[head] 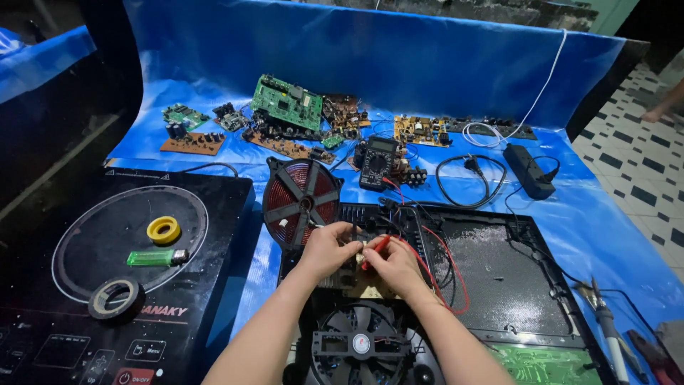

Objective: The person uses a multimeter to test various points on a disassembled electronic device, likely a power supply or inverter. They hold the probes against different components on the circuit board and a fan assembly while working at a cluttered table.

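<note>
glass top: a black cooktop glass panel (214, 214) lay at the far left on the blue tarp (427, 64), its printed ring facing up.
on the glass: a yellow tape roll (164, 229) sat inside the ring, a green lighter (153, 258) just below it, and a black tape roll (115, 298) lower down on the ring's edge.
back row: loose circuit boards (285, 103) were spread along the rear of the tarp, green and brown ones mixed together.
coil: a round induction coil (301, 202) with red windings stood tilted up against the left edge of the opened cooker base (499, 271).
left hand: the left hand (326, 249) was curled almost closed over the small board (367, 285) inside the base, fingertips pinched at a part there; what it gripped could not be made out.
right hand: the right hand (393, 265) was closed on a red probe (376, 249), tip pointing down toward the same spot, touching the left fingertips.
leads: red and black test leads (445, 264) looped from the hands across the base and up to the multimeter (377, 162), which lay just behind the base.
fan: a black cooling fan (361, 344) sat in the base directly below both hands.
right of meter: a coiled black power cord (470, 178) and a black adapter brick (529, 171) lay near each other.
far right: a soldering iron (609, 331) rested at the tarp's edge, beside the base's right rim.
</note>
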